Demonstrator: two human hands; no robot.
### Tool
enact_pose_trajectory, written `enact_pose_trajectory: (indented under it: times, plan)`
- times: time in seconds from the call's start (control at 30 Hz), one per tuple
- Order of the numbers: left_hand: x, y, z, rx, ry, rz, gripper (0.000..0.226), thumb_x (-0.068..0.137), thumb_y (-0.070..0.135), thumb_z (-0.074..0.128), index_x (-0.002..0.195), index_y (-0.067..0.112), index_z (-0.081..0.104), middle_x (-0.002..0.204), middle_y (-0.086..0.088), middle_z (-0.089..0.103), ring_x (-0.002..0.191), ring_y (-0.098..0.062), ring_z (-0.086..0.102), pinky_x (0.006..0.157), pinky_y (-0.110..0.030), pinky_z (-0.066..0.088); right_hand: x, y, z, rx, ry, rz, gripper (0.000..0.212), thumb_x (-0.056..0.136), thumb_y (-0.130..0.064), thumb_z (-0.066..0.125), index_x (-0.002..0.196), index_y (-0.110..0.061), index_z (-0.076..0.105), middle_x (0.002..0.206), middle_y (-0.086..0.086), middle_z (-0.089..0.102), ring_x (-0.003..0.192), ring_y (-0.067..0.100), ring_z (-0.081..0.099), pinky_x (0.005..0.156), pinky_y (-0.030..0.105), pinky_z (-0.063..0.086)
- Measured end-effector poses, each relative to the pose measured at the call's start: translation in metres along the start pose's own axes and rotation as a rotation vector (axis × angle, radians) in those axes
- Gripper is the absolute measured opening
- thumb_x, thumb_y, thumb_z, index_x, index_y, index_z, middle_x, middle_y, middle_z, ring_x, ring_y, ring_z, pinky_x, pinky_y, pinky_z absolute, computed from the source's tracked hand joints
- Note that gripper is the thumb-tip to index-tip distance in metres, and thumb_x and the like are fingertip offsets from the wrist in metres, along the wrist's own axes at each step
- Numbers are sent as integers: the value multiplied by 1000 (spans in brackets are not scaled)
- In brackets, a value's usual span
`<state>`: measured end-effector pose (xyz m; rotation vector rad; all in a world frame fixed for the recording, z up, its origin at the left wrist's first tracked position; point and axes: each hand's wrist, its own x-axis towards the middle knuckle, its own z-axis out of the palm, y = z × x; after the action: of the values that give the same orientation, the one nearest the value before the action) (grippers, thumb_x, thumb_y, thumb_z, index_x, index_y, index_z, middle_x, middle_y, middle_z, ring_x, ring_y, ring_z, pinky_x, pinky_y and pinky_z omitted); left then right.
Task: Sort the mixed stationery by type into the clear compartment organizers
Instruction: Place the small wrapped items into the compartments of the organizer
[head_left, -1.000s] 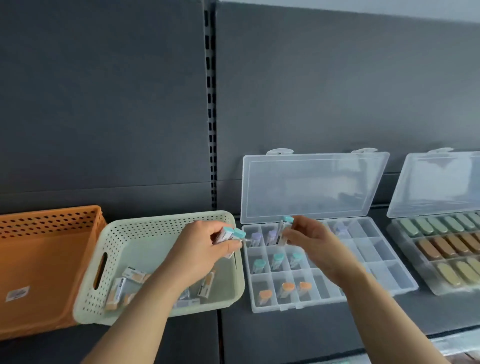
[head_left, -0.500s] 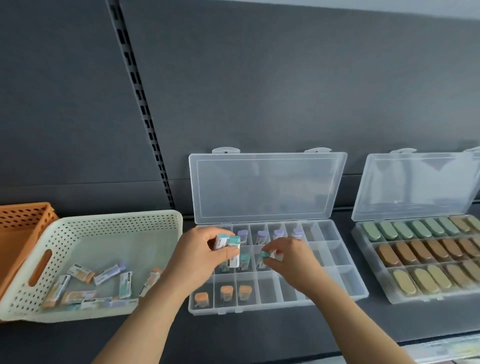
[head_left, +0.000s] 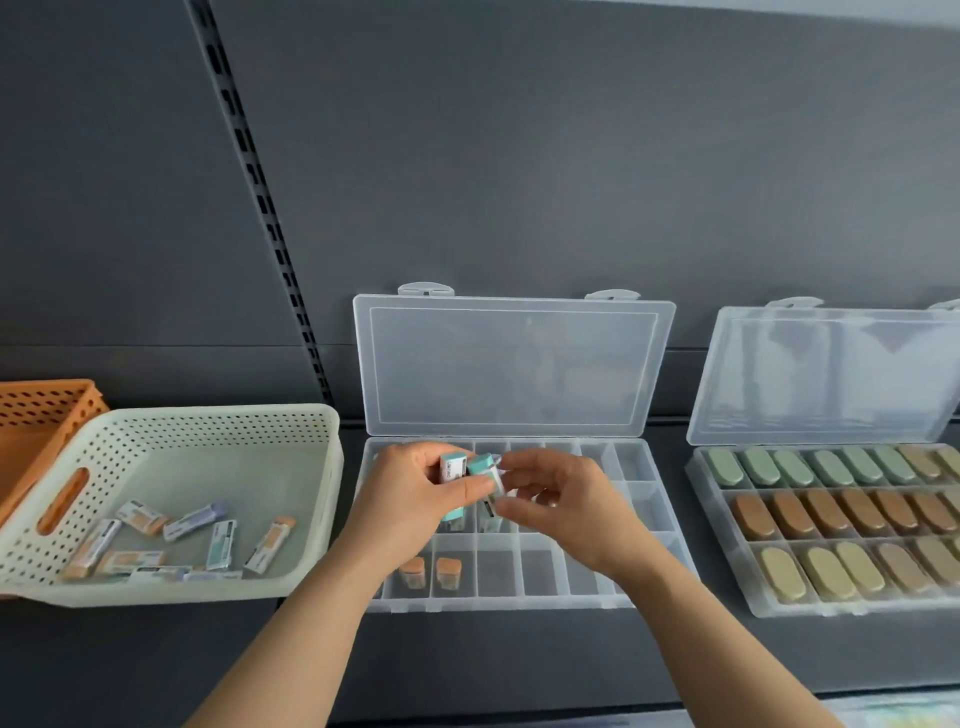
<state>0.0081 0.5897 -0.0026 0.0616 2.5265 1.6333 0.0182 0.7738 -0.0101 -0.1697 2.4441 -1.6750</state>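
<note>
Forearms reach in from the near edge, hands meeting over the far-left compartments of the open clear organizer (head_left: 597, 519). Left hand (head_left: 410, 499) fingers pinch two teal-capped lead cases (head_left: 457, 467) upright; right hand (head_left: 566, 501) fingers curl narrowly onto one of them. More cases (head_left: 192, 522) lie in the cream basket (head_left: 208, 415) at left.

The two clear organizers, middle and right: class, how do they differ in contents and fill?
The middle organizer holds small capped tubes and has many bare compartments; the right organizer is packed with oval pieces in green, brown and yellow rows. The hands work over the middle one only. Both are clear, lids propped open.
</note>
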Motion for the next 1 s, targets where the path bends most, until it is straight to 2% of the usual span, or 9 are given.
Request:
enact_pose_trajectory:
  times: [0.07, 0.13, 0.27, 0.43, 0.53, 0.6, 0.67, 0.87, 1.0]
  plan:
    - [1, 3, 5, -22, 20, 12, 20, 77, 32, 77, 96, 27, 74, 79, 10, 73, 74, -5, 69, 60, -18, 53, 0, 0, -5, 41, 6, -14, 28, 82, -7, 72, 101, -25, 66, 87, 1, 74, 78, 21, 68, 75, 29, 58]
    - [2, 5, 4, -62, 56, 14, 14, 83, 31, 71, 96, 26, 72, 80, 9, 73, 75, -6, 69, 62, -19, 53, 1, 6, -14, 46, 61, -24, 33, 83, -5, 69, 109, -24, 63, 83, 3, 72, 73, 19, 66, 73, 27, 55]
    - [1, 3, 2, -148, 71, -37, 21, 97, 28, 48, 94, 14, 64, 80, 0, 69, 73, -13, 68, 69, -30, 59, -2, 23, -30, -132, 88, -23, 46, 87, -9, 62, 115, -43, 53, 84, 9, 65, 66, 19, 58, 65, 29, 52]
    - [-2, -1, 9, -153, 3, -137, 25, 103, 21, 34, 101, 14, 59, 97, -9, 67, 82, -19, 69, 71, -23, 55, 1, 41, -22, -386, 95, -11, 24, 93, -21, 54, 108, -39, 49, 94, -7, 64, 68, 6, 65, 71, 33, 57]
    - [-5, -3, 9, -128, -46, -135, 24, 101, 19, 37, 106, 22, 61, 103, -2, 67, 89, -13, 67, 80, -28, 56, 6, 52, -16, -589, 110, -27, 15, 94, -28, 52, 109, -29, 54, 92, -16, 62, 62, 2, 54, 65, 28, 49]
    - [-7, -4, 7, -41, -69, -82, 24, 99, 22, 44, 109, 34, 62, 101, 12, 68, 95, -3, 62, 72, -20, 51, 9, 57, -12, -642, 93, -33, 15, 94, -31, 53, 106, -27, 60, 91, -16, 60, 59, 4, 50, 64, 28, 45]
    - [-8, -6, 7, -18, -65, -36, 25, 96, 23, 53, 111, 39, 63, 104, 17, 68, 99, 2, 61, 74, -13, 48, 10, 61, -10, -671, 84, -43, 15, 92, -33, 56, 103, -28, 65, 100, -13, 61, 63, 6, 49, 66, 28, 47]
    - [-6, -3, 10, -54, 14, 15, 22, 87, 11, 66, 102, 27, 69, 95, 13, 72, 91, -1, 67, 72, -16, 54, 11, 57, -16, -630, 42, -74, 25, 87, -30, 65, 111, -26, 68, 115, -15, 57, 62, -7, 44, 67, 12, 38]
    - [-1, 1, 17, -87, 48, 19, 16, 84, 10, 68, 94, 23, 66, 90, 10, 72, 86, -5, 69, 68, -19, 55, 0, 39, -23, -447, 90, -66, 35, 83, -27, 68, 118, -29, 63, 106, -24, 57, 73, 4, 54, 65, 10, 43]
